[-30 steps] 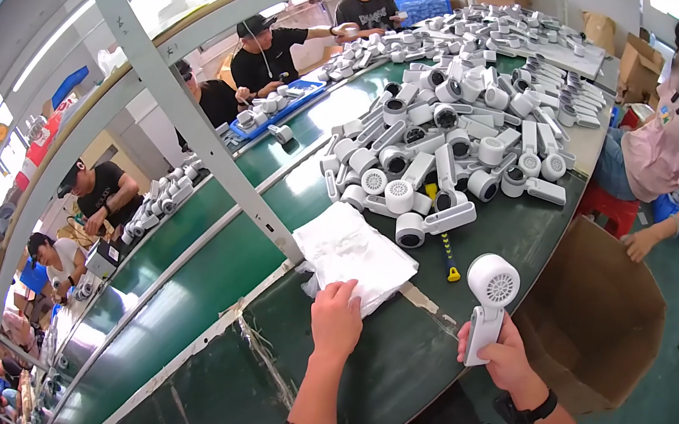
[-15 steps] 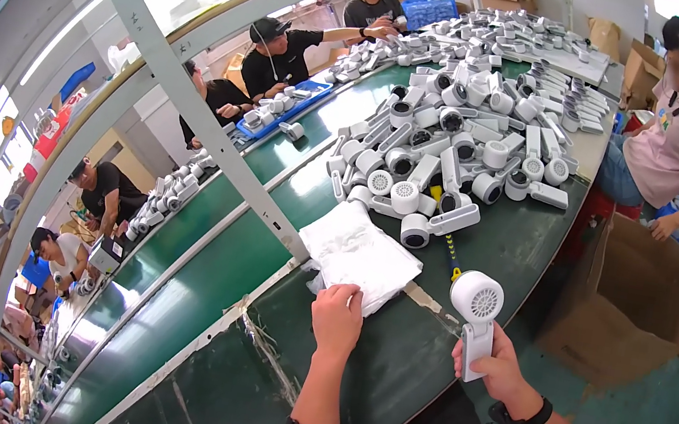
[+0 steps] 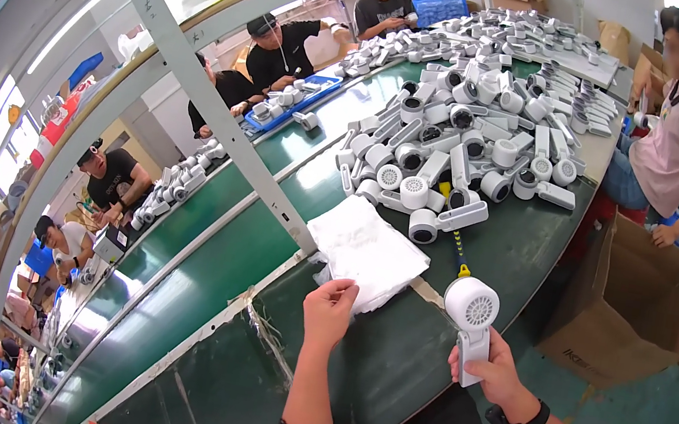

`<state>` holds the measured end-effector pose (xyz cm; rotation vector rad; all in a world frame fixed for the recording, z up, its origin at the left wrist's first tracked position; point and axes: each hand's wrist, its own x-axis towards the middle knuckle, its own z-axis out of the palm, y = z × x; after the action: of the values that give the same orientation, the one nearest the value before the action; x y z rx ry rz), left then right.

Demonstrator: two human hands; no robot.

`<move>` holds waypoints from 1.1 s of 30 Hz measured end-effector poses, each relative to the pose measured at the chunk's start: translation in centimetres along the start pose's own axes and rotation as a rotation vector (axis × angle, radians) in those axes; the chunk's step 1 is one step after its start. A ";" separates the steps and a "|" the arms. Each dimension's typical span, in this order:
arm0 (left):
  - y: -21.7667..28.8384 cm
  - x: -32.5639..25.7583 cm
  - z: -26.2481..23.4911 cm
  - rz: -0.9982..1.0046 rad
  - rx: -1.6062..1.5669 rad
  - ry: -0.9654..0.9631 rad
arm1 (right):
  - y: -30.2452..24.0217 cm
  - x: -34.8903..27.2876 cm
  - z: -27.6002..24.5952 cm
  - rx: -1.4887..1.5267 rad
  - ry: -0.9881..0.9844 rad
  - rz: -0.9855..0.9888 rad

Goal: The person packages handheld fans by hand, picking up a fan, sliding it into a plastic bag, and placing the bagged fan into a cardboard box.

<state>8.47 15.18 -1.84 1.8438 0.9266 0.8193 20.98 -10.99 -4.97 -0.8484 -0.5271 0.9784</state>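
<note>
My right hand point(image 3: 491, 369) is wrapped round the grey handle of a white handheld fan point(image 3: 471, 304), its round slotted grille facing up. My left hand point(image 3: 326, 310) is at the near left edge of a stack of thin white bags point(image 3: 369, 251), its thumb and fingers pinched together. Whether a bag edge is between those fingertips cannot be made out. Just beyond the held fan lies a yellow-and-black strap or tool handle point(image 3: 459, 257), partly under other fans.
A large pile of similar fans point(image 3: 460, 133) covers the far part of the green table point(image 3: 239, 384). A metal post point(image 3: 220, 120) slants down to the table by the bags. An open cardboard box point(image 3: 625, 305) stands at right, beside a seated person. Several people work across the conveyor.
My left hand has drawn slightly back from the bags, its fingers now pinched together. My right hand still holds the fan. The person at right has raised one hand.
</note>
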 end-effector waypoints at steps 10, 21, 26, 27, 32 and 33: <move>2.6 -6.7 -4.2 -0.179 -0.548 0.066 | 0.0 0.3 5.4 -0.123 -0.043 0.088; 0.2 -18.8 -5.3 -0.202 -0.884 0.219 | 6.4 0.9 13.5 -0.457 -0.050 -0.036; -1.5 -20.0 -8.1 -0.142 -0.992 0.389 | 6.9 1.2 16.5 -0.517 -0.068 -0.106; -0.8 -19.6 -8.6 -0.117 -1.153 0.406 | 7.0 1.2 16.9 -0.541 -0.020 -0.151; -1.1 -20.2 -10.6 -0.054 -1.432 0.405 | 7.7 2.1 18.8 -0.508 -0.041 -0.106; -0.9 -20.2 -10.7 -0.088 -1.341 0.423 | 7.8 2.0 19.1 -0.493 -0.049 -0.086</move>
<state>-10.71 2.73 -1.71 0.4691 0.4336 1.3370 4.24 0.31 -0.23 -1.2303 -0.8598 0.8014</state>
